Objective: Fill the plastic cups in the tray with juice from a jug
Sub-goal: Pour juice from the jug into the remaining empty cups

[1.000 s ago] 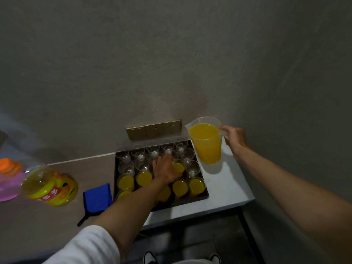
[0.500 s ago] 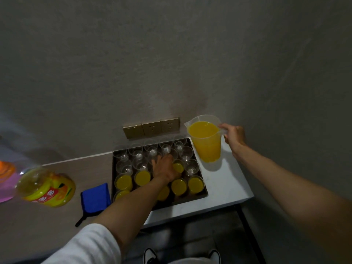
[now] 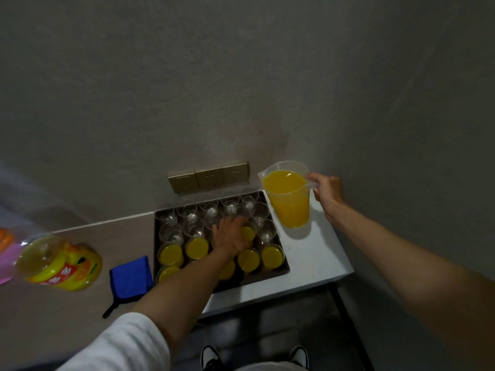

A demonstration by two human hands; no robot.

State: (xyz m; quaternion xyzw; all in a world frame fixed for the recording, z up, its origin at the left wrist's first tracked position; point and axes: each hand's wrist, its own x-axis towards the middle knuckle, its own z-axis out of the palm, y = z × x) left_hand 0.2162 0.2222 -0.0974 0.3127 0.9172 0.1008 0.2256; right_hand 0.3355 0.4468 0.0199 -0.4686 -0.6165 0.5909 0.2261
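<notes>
While the right hand (image 3: 328, 192) grips the jug (image 3: 289, 199) handle above the desk (image 3: 316, 261) beside the tray (image 3: 278, 271), the left hand (image 3: 231, 235) apparently holds a filled cup (image 3: 247, 232), fingers partly obscured.

You have one dark tray (image 3: 158, 263) at the frame's centre, holding cups: seven show juice (image 3: 170, 254), and about ten toward the wall are clear and unfilled (image 3: 189, 212); your arm hides a few more. One jug (image 3: 290, 202) sits right of the tray. At lower left you have one juice bottle (image 3: 60, 263) and one blue cloth (image 3: 131, 277).
</notes>
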